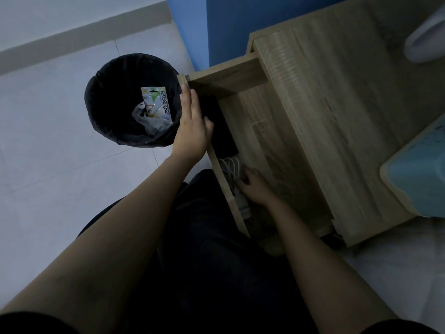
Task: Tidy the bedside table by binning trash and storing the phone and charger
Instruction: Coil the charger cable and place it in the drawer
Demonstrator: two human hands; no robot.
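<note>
The wooden bedside table point(337, 97) has its drawer point(231, 75) pulled out toward me. A black phone point(222, 131) lies flat inside along the drawer's front board. Below it sits the white charger point(242, 201) with its coiled cable point(232, 166). My left hand point(192, 126) rests flat on the drawer's front board, fingers straight, thumb over the phone's edge. My right hand point(256, 186) is inside the drawer with its fingers curled on the charger. A black bin point(106, 116) on the floor to the left holds a scissors package point(157, 102) and crumpled white trash point(149, 121).
A light blue box point(419, 174) sits at the table's right edge, and a white object point(426, 39) at its far right corner. A blue wall point(216, 27) stands behind the table. Pale floor tiles point(48, 141) surround the bin. My dark-trousered legs fill the lower middle.
</note>
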